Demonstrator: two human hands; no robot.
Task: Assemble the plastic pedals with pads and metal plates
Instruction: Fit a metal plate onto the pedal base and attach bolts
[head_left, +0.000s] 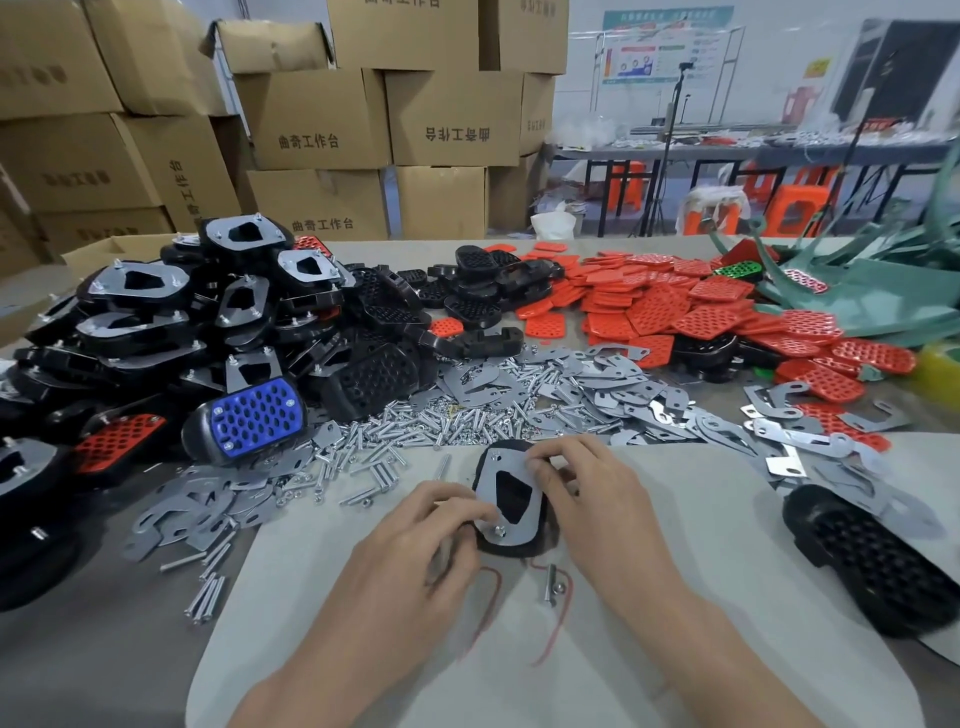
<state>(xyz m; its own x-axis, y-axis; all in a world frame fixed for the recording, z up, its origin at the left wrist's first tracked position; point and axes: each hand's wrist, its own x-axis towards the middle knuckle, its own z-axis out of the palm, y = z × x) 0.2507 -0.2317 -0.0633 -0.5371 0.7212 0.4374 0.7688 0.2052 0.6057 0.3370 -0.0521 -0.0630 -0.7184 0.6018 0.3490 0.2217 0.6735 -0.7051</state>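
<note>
A black plastic pedal (519, 545) lies upside down on the pale mat (727, 597) with a grey metal plate (491, 491) on top of it. A nut sits on a screw near the plate's near end (500, 530). My left hand (431, 525) holds the pedal's left edge, fingertips pinching at the plate. My right hand (587, 493) grips the right side, fingers curled over the plate's far corner. A loose screw (549, 583) lies just in front of the pedal.
Finished pedals are heaped at the left (171, 322), one with a blue pad (254, 415). Loose screws (415, 426) and metal plates (649, 400) spread across the middle. Red pads (691, 306) pile at the right. Another black pedal (878, 561) lies near right. Cardboard boxes (311, 119) stand behind.
</note>
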